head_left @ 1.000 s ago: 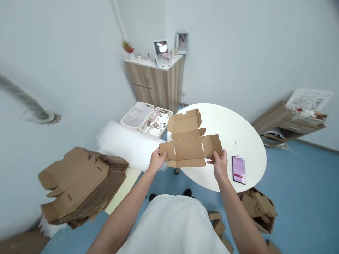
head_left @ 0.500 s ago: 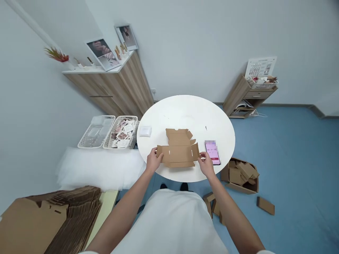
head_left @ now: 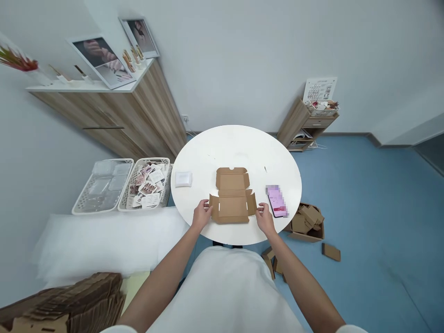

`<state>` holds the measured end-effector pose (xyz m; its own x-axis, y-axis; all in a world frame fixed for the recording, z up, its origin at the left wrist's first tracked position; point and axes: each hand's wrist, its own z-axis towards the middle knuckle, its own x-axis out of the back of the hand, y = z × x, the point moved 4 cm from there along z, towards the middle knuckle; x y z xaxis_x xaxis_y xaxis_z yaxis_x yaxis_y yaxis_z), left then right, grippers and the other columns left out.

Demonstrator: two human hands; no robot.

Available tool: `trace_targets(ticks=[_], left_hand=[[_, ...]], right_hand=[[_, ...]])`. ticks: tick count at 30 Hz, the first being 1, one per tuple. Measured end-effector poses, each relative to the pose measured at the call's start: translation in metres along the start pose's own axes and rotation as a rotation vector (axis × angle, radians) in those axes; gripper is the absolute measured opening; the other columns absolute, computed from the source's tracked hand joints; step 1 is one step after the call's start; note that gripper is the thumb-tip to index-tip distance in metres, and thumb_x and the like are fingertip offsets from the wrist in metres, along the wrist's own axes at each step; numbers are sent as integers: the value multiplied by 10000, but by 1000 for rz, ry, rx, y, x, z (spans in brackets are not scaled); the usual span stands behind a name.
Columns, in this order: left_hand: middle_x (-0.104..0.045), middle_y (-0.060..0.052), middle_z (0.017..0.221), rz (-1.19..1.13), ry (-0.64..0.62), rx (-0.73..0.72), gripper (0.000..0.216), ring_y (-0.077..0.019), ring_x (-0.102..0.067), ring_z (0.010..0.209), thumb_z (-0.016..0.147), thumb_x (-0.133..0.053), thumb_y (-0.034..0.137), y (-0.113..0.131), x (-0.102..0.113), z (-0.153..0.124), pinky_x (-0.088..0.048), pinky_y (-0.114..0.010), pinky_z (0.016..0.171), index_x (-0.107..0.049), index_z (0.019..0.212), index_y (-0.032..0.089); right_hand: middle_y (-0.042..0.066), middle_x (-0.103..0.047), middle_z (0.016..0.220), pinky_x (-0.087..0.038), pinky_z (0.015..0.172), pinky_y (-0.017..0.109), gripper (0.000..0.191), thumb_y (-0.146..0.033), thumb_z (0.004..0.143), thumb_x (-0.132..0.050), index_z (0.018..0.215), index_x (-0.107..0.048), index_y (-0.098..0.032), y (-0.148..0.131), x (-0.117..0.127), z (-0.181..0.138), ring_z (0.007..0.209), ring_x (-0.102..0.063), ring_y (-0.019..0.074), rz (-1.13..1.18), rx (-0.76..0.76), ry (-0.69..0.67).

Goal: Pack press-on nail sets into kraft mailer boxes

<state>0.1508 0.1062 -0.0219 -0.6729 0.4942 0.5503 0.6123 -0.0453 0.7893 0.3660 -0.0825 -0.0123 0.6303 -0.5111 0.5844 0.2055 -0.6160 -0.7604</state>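
Cardboard blank (head_left: 233, 206), brown and creased, lies unfolded on the white table (head_left: 243, 148), its side flaps (head_left: 251, 204) tilted up beside narrow slots (head_left: 219, 206), a notched panel (head_left: 232, 180) spread beyond. Left hand (head_left: 201, 215) and right hand (head_left: 265, 219) curl their fingers (head_left: 206, 203) at the flaps' edges; whether they pinch, I cannot tell.

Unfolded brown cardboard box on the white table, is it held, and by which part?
The unfolded brown cardboard box is touched at its raised end flaps, left grip at one, right grip at the other; whether pinched or pressed cannot be told.
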Motion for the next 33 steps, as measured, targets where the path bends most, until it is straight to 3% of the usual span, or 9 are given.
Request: trace_targets(ticks=[3, 6, 9, 11, 15, 18, 26, 33], left_hand=[[-562, -119, 1067, 1, -4, -50, 369, -158, -620, 797, 753, -511, 243, -2, -1, 5, -479, -300, 725, -456, 1108, 158], [-469, -158, 1202, 136, 54, -197, 463, -227, -523, 1044, 751, -512, 278, 3, 2, -1, -425, -381, 844, -405, 1184, 155], [-422, -153, 1270, 354, 63, -362, 505, -295, -329, 1223, 717, -559, 302, 14, 0, -16, -231, -517, 975, -418, 1190, 195], [-425, -140, 1277, 464, 0, -440, 475, -318, -264, 1255, 688, -596, 299, 21, -6, -26, -117, -555, 995, -470, 1139, 222], [-509, -108, 1184, 581, -179, -541, 414, -317, -265, 1250, 636, -649, 264, 31, -25, -36, -49, -562, 995, -532, 1032, 240], [-545, -105, 1110, 650, -239, -563, 409, -305, -301, 1223, 614, -660, 196, 36, -38, -35, -26, -566, 988, -539, 1004, 225], [-597, -96, 928, 770, -296, -444, 297, -253, -501, 991, 679, -458, 33, 37, -57, -30, -58, -551, 974, -557, 915, 185], [-596, -83, 899, 762, -321, -386, 296, -220, -557, 846, 751, -334, 39, 30, -57, -24, -214, -469, 921, -550, 901, 176]], right_hand=[[73, -597, 934, -426, 691, 315, 363, -248, 729, -406, 1088, -407, -190, 3, -1, -1, 785, -594, 187, -32, -24, 19], [101, -573, 1015, -427, 760, 337, 395, -256, 725, -424, 1111, -411, -178, 5, 1, -3, 919, -560, 211, -62, 2, 56], [121, -523, 1116, -390, 856, 357, 421, -268, 717, -439, 1124, -425, -165, 0, 7, 1, 1057, -480, 229, -156, 73, 111], [124, -511, 1140, -353, 895, 384, 422, -273, 719, -437, 1124, -440, -159, -7, 11, 9, 1094, -444, 244, -252, 102, 133], [101, -528, 1139, -285, 925, 441, 375, -271, 736, -418, 1094, -491, -186, -27, 14, 36, 1112, -421, 267, -402, 113, 117], [84, -552, 1115, -297, 909, 436, 392, -269, 739, -428, 1121, -486, -210, -42, 10, 65, 1075, -460, 254, -408, 136, 23], [73, -578, 1084, -433, 756, 317, 506, -210, 599, -607, 1098, -523, -197, -52, -16, 130, 920, -556, 199, -81, 151, -363], [83, -559, 1126, -448, 770, 306, 443, -176, 663, -516, 1105, -504, -162, -44, -34, 149, 909, -558, 169, 14, 89, -353]])
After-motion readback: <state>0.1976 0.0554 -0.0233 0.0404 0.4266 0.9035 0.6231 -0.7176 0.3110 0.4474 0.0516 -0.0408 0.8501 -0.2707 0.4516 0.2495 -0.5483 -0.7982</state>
